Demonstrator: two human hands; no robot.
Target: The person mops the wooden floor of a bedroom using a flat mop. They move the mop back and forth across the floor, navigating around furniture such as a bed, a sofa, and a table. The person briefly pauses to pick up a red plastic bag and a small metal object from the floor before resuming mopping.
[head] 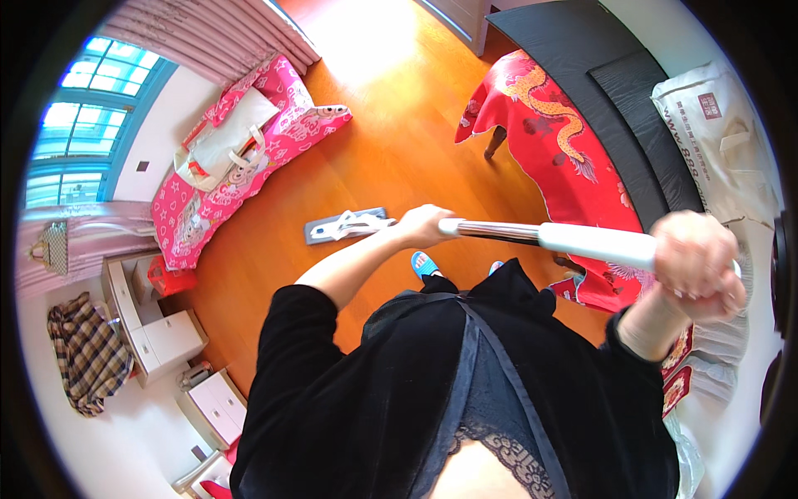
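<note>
Both my hands are on the long handle of a flat mop. My left hand (425,226) is wrapped around the lower part of the metal pole, just below a white collar. At the upper end, my right hand (695,265) is closed around the white grip (595,244); it looks slightly blurred. The handle slants down to the left across the front of my body. Its grey, flat mop head (318,231) with a white hinged frame (355,224) rests on the orange-brown wooden floor (386,162).
A pink patterned cover (299,134) drapes furniture on the left, with a cream tote bag (218,150) on it. To the right, a red dragon-print cloth (530,125) covers furniture beside a black panel (598,68). White drawers (165,340) stand lower left. My blue slippers (424,264) are below the handle.
</note>
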